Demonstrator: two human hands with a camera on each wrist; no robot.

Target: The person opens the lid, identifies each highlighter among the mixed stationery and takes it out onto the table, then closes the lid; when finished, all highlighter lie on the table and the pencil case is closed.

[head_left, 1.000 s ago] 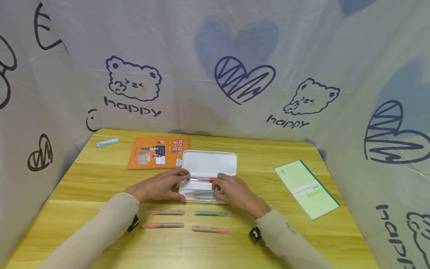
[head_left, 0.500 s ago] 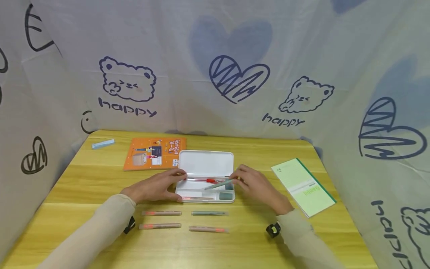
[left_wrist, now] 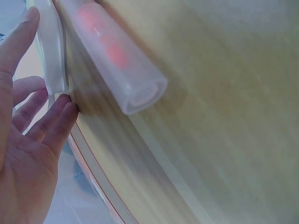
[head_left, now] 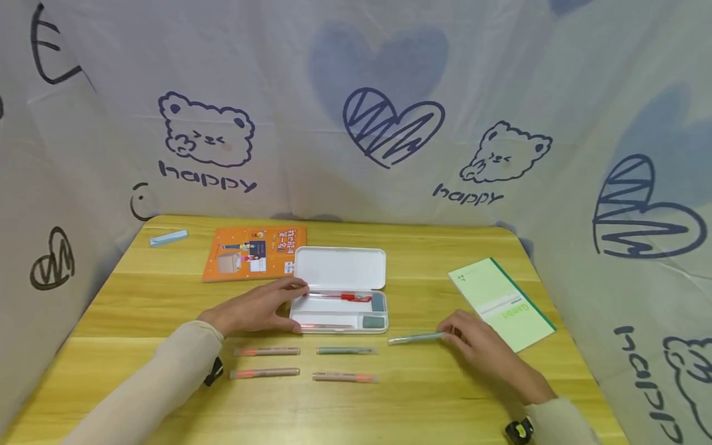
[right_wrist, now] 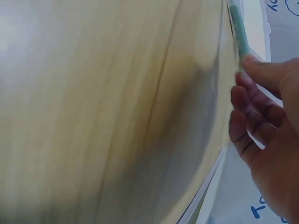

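Note:
An open white pencil case (head_left: pixel 340 312) lies on the table with its lid raised. My left hand (head_left: pixel 254 307) holds the case's left end between thumb and fingers; in the left wrist view, the fingertips (left_wrist: pixel 70 107) touch its corner. Inside lie a red pen (head_left: pixel 356 298), a pale pinkish pen (head_left: pixel 325 326) and grey-green blocks (head_left: pixel 372 322). To the right of the case, my right hand (head_left: pixel 483 348) pinches a green pen (head_left: pixel 414 338) by one end, between thumb and fingers. The right wrist view shows this green pen (right_wrist: pixel 239 28) pointing away from the hand.
In front of the case lie pinkish pens (head_left: pixel 267 351) and another green pen (head_left: pixel 346 350), in two rows. An orange booklet (head_left: pixel 245 254) sits behind left, partly by the lid. A pale-blue strip (head_left: pixel 169 238) lies far left. A green notepad (head_left: pixel 503 303) lies on the right.
My right hand has lifted the green pen out of the case and carried it right and toward me, over the table. The left hand keeps its place at the case.

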